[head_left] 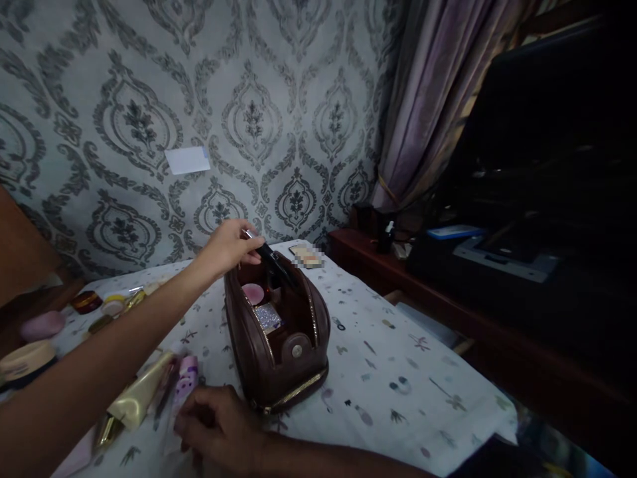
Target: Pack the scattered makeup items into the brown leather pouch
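My left hand (229, 245) reaches out over an open brown zip pouch (293, 368) and is closed on a slim black cosmetic stick (271, 257) with a silver end. The stick points down into the pouch's mouth. Inside the pouch lie a round pink item (253, 293) and a glittery piece (267, 317). My right hand (219, 428) rests low on the patterned tablecloth (398, 358), just in front of the pouch. Its fingers are loosely curled beside a small pink tube (186, 378) and grip nothing that I can see.
A cream tube (137, 398) lies left of the pink one. Jars and small pots (87, 302) sit at the table's far left, with a flat palette (306, 255) behind the pouch. A dark wooden cabinet (448, 299) with electronics stands on the right, and the wallpapered wall is behind.
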`<action>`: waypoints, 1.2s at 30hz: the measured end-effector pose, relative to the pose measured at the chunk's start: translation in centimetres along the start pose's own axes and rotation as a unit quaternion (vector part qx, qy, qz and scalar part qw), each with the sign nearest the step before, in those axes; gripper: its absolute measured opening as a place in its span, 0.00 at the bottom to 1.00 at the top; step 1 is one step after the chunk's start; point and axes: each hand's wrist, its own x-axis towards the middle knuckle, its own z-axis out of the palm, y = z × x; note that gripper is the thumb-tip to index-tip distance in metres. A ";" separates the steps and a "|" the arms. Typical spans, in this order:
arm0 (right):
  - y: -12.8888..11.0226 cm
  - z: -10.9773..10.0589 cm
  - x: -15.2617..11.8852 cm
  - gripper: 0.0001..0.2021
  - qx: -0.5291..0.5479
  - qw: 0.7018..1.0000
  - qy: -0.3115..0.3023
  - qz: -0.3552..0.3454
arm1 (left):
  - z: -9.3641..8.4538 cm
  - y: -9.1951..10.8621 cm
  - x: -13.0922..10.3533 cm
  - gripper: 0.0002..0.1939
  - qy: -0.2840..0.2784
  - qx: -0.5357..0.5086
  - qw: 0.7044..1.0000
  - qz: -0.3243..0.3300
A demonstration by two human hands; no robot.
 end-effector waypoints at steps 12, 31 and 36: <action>0.3 0.3 0.1 0.10 0.014 1.000 -0.008 0.019 | 4.0 -3.8 2.6 0.12 -0.056 0.112 0.992 -0.012; -0.9 0.6 0.0 0.05 0.053 0.993 -0.003 0.104 | 6.3 -4.2 2.1 0.07 -0.125 0.258 0.955 -0.071; -0.8 0.6 0.0 0.05 0.045 0.994 -0.013 0.098 | 6.7 -4.0 1.8 0.05 -0.122 0.282 0.946 -0.102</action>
